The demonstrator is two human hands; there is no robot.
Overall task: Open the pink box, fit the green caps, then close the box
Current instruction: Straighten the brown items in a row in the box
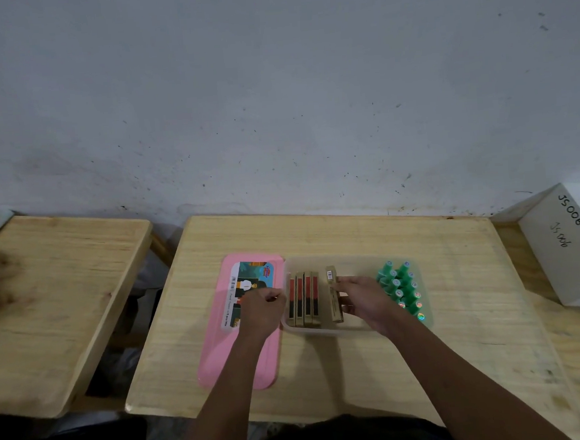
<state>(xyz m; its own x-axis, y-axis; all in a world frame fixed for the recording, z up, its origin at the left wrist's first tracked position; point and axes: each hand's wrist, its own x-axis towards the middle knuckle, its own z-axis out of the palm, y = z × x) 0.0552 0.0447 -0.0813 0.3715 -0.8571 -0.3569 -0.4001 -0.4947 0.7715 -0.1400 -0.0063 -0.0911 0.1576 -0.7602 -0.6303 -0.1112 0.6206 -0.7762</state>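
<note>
Resting on tabletop [361,369], clear tray [324,331], pink lid [222,345] left of tray, green caps [401,289] at tray's right end, right hand [364,300] fingers clamped on gold box [333,295], left hand [262,307] fingers curled together beside tray.

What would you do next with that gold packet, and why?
Probably stand the gold packet beside the four upright ones. The right hand holds it inside the clear box, with a gap there; the pink lid lies aside.

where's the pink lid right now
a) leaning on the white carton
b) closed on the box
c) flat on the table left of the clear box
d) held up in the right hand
c: the pink lid lies flat on the table, just left of the clear box, with the left hand over it.
</note>
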